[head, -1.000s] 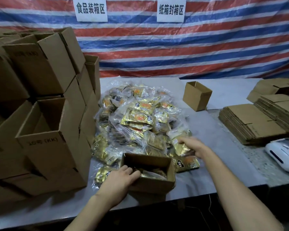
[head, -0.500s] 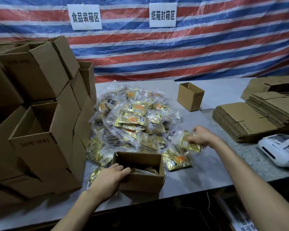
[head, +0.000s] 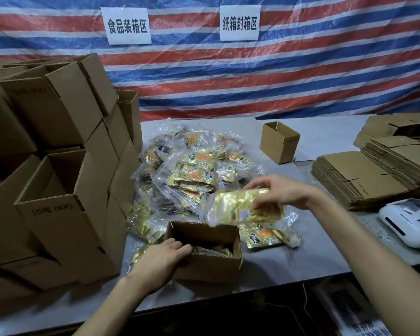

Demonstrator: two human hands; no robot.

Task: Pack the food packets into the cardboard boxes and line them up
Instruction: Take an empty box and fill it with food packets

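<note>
A: What fills the frame's left?
B: Stacked cardboard boxes [head: 58, 190]. At centre is the heap of food packets [head: 192, 170].
A: The open box [head: 211, 265]?
B: Lower centre, with the left hand [head: 163, 258] curled over its near rim.
A: The gold packet [head: 240, 207]?
B: Above the box's far rim, long axis left-right. The right hand [head: 284, 190] pinches its right end.
</note>
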